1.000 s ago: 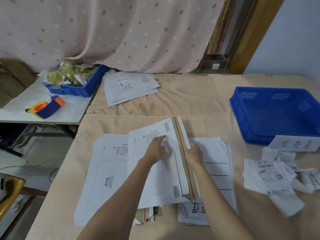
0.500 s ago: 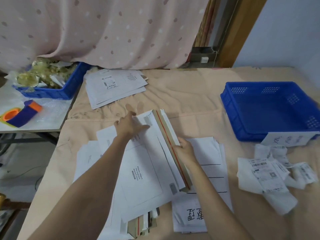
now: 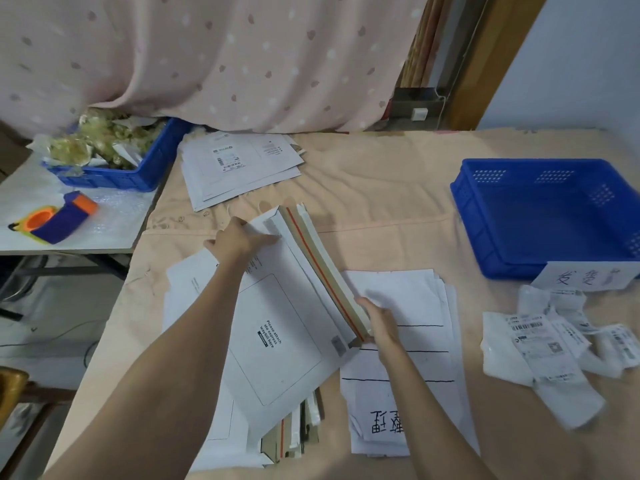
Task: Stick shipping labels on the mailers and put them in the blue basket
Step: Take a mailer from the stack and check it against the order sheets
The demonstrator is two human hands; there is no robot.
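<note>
A stack of white mailers [image 3: 277,337] lies tilted in front of me on the peach cloth, its brown flaps with a red strip along the right edge. My left hand [image 3: 239,239] grips the stack's far left corner. My right hand [image 3: 379,318] holds the near end of the flap edge. More mailers lie spread underneath. A heap of crumpled shipping labels [image 3: 543,348] rests to the right. The blue basket [image 3: 485,216] stands at the right, nothing inside it, a white paper sign leaning on its front.
White sheets with black lines and handwriting [image 3: 405,368] lie under my right forearm. Another mailer pile [image 3: 239,168], one bearing a label, sits at the back. A side table at left carries a second blue bin of scraps [image 3: 114,157] and a tape dispenser [image 3: 59,216].
My left hand moved from the middle of the top mailer up to the stack's far left corner. The stack swung slightly counter-clockwise. My right hand kept its hold on the flap edge.
</note>
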